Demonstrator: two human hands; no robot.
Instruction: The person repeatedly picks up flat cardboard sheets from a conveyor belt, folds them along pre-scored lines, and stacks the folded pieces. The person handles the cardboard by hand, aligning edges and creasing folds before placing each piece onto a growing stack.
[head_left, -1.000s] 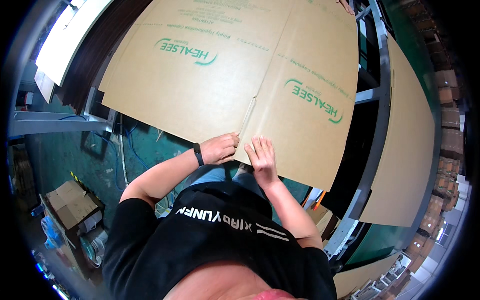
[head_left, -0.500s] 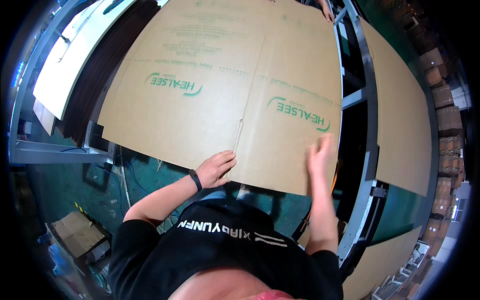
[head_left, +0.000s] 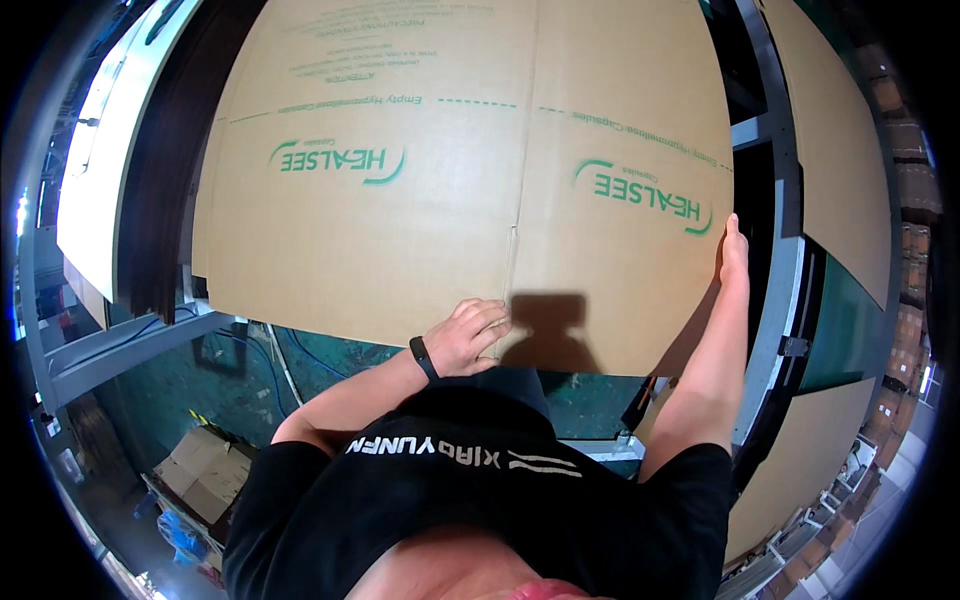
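Cardboard fills the upper half of the view: a large flattened carton sheet [head_left: 450, 220], brown with green print and scored fold lines, lies spread out in front of the person over a metal frame [head_left: 120, 350]. The left hand [head_left: 465, 338] rests on its near edge beside the slit between two flaps, fingers curled down on the board, seemingly to pin it in place. The right hand [head_left: 733, 245] reaches along the sheet's right edge, fingers straight and together against the side; whether they hook around the edge cannot be told. Held at two points like this, the wide sheet looks steadied against sliding. More flat cardboard sheets [head_left: 840, 180] lie to the right. Lower left, on the floor, sits a small open box [head_left: 205, 465]; its contents are too small to make out.
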